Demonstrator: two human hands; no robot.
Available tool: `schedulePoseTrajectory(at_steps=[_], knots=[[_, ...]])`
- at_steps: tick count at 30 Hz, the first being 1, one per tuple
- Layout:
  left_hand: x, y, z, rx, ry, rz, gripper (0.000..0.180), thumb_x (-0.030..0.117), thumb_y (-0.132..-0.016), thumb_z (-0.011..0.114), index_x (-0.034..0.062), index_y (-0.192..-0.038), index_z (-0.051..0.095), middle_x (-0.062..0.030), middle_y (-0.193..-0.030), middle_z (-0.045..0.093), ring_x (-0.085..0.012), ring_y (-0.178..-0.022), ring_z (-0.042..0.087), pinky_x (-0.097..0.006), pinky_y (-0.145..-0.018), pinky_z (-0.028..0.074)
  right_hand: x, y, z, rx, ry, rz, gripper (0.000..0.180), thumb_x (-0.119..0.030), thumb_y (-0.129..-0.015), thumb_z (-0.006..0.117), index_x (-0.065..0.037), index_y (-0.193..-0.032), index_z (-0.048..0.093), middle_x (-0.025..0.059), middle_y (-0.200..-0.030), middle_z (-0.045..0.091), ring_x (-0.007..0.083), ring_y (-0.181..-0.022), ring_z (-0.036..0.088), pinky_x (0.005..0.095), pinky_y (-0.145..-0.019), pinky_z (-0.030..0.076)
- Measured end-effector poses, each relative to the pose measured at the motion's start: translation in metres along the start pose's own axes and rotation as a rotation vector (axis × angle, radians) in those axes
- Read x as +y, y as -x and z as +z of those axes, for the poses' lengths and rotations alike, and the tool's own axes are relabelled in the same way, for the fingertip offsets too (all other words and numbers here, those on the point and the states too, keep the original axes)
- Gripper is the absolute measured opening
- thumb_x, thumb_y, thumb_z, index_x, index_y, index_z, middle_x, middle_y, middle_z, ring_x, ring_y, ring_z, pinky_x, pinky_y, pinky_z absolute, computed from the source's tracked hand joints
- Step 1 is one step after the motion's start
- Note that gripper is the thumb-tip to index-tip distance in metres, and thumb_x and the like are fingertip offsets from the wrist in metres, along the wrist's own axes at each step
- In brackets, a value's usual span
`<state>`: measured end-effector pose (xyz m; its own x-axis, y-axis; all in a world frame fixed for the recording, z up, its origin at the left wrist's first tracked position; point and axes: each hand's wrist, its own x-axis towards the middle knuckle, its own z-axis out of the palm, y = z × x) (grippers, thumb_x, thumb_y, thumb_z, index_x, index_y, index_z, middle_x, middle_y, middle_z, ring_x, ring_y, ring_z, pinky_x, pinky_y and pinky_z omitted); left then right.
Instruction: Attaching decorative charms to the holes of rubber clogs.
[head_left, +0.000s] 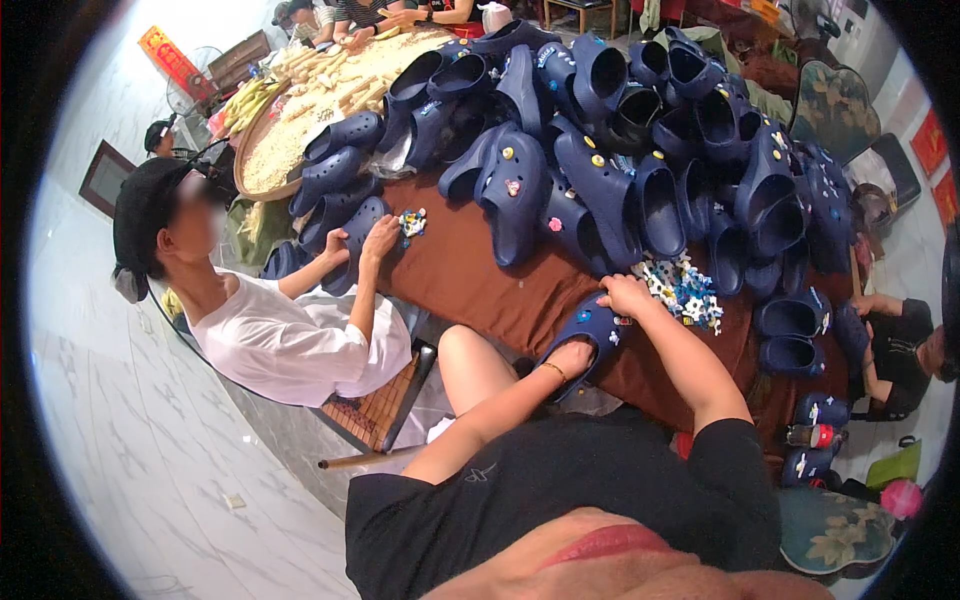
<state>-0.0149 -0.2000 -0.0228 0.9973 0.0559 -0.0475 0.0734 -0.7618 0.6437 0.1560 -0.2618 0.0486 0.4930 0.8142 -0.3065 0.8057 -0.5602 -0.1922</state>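
Observation:
A dark blue clog with small decorative charms on its upper lies at the table's near edge, in front of my body. My left hand reaches into its opening and holds it from inside, the fingertips hidden by the upper. Against the clog's far side, by the charms, my right hand has its fingers bent together. Whether a charm is between those fingers is hidden. Just beyond my right hand lies a pile of small white, blue and yellow charms.
A brown cloth covers the table, with a tall heap of blue clogs on it. At left, a seated person in white works on another clog beside a small charm pile. Another person sits at right, near a bottle.

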Motion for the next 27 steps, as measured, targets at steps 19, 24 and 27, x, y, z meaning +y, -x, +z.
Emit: schedulePoseTrajectory(at_steps=[19, 24, 27], knots=[[0.013, -0.023, -0.002, 0.189, -0.152, 0.057, 0.017, 0.010, -0.065, 0.056, -0.0066, -0.071, 0.057, -0.0256, -0.072, 0.056, -0.0396, -0.070, 0.055, -0.045, -0.071, 0.043, -0.027, 0.157, 0.087, 0.529, -0.980, 0.142, 0.079, -0.031, -0.065, 0.071, -0.002, -0.126, 0.030, 0.0179, -0.112, 0.045, 0.0248, -0.099, 0.049, 0.0359, -0.079, 0.044], [0.063, -0.031, 0.001, 0.275, -0.316, 0.182, 0.016, 0.015, -0.061, 0.058, -0.0016, -0.059, 0.058, -0.0197, -0.065, 0.058, -0.0339, -0.062, 0.057, -0.041, -0.062, 0.045, -0.046, 0.170, 0.092, 0.448, -1.035, 0.235, 0.081, -0.035, -0.062, 0.071, 0.002, -0.122, 0.031, 0.0233, -0.115, 0.046, 0.0327, -0.103, 0.048, 0.0371, -0.086, 0.039], [0.124, -0.037, -0.024, 0.084, -0.023, 0.090, 0.020, 0.015, -0.069, 0.054, -0.0029, -0.077, 0.056, -0.0243, -0.070, 0.056, -0.0351, -0.067, 0.056, -0.045, -0.067, 0.044, -0.040, 0.165, 0.098, 0.765, -1.120, 0.339, 0.056, -0.020, -0.071, 0.063, 0.003, -0.116, 0.037, 0.0212, -0.103, 0.054, 0.0326, -0.099, 0.052, 0.0376, -0.086, 0.039]])
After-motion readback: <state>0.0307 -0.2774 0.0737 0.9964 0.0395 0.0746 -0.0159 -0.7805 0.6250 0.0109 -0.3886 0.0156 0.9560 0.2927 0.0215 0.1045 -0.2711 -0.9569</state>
